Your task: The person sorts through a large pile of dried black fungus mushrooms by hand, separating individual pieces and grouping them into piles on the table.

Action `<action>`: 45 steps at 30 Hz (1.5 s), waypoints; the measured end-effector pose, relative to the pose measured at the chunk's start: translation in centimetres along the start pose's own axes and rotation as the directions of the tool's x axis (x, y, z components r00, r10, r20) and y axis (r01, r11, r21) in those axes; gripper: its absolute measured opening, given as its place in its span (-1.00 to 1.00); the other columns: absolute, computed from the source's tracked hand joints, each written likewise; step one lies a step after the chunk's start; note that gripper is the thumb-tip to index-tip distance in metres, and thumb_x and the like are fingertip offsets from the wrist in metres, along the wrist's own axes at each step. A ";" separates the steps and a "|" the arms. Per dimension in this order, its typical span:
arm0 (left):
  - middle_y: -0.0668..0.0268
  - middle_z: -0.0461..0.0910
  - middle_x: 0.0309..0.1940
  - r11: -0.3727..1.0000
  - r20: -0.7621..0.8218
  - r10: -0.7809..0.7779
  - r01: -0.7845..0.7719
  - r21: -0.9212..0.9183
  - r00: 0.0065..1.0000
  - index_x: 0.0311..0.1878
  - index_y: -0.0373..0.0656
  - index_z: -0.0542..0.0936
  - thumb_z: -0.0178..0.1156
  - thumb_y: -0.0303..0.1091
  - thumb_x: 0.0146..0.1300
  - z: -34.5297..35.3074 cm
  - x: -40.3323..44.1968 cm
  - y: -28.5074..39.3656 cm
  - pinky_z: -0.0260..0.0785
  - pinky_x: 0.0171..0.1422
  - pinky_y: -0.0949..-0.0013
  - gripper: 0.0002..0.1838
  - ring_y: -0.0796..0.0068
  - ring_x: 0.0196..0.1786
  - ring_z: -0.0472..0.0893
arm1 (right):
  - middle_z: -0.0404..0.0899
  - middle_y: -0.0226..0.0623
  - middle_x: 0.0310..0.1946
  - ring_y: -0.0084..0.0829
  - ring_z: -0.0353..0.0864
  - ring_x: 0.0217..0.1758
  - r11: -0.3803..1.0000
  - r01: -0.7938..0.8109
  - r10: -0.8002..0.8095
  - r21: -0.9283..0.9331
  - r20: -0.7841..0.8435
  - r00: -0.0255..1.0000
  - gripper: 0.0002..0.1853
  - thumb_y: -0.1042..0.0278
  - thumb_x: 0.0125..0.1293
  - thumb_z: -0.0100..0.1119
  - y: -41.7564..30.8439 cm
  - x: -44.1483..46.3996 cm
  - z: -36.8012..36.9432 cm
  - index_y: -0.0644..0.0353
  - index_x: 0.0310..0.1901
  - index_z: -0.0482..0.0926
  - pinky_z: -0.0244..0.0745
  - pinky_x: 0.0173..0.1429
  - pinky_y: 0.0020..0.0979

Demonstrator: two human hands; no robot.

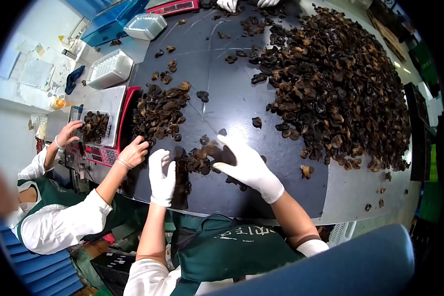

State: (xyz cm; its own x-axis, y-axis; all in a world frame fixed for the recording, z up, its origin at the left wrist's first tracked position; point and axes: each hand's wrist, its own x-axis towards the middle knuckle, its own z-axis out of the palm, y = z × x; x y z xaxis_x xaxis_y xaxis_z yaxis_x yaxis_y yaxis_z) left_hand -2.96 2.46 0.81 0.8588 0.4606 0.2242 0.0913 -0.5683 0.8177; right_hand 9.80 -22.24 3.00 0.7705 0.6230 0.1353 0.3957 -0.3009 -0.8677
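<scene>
On the near side of the dark tabletop (222, 103), we spread our gloved right hand (251, 170) wide beside a small cluster of wood-ear mushrooms (198, 164); our gloved left hand (161, 179) is partly curled to their left, and we cannot tell whether it grips any. A larger heap (335, 93) lies far right.

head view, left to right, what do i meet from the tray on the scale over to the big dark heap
Filled tray, co-worker's right hand, wearer's gloved left hand, wearer's gloved right hand, big dark heap.
</scene>
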 end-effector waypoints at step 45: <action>0.20 0.65 -0.16 0.917 0.078 0.251 -0.263 0.299 0.965 -0.12 -0.14 0.62 0.39 -0.38 0.13 5.4 7.8 -3.7 0.48 0.09 0.16 -0.75 0.11 -0.07 0.62 | 0.63 -0.18 -0.05 -0.28 0.65 -0.02 0.992 -0.071 0.071 0.101 0.005 0.997 -0.60 0.50 0.22 0.30 3.0 -7.2 -2.8 0.26 0.12 0.59 0.52 0.15 -0.40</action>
State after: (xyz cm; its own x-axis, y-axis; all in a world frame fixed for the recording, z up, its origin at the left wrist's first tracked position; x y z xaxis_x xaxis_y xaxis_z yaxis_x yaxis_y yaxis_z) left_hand 6.11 4.48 -3.27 0.8909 0.2483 0.3804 0.0087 -0.8465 0.5323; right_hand 6.84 -29.69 0.77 0.7943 0.6033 0.0710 0.2871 -0.2698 -0.9191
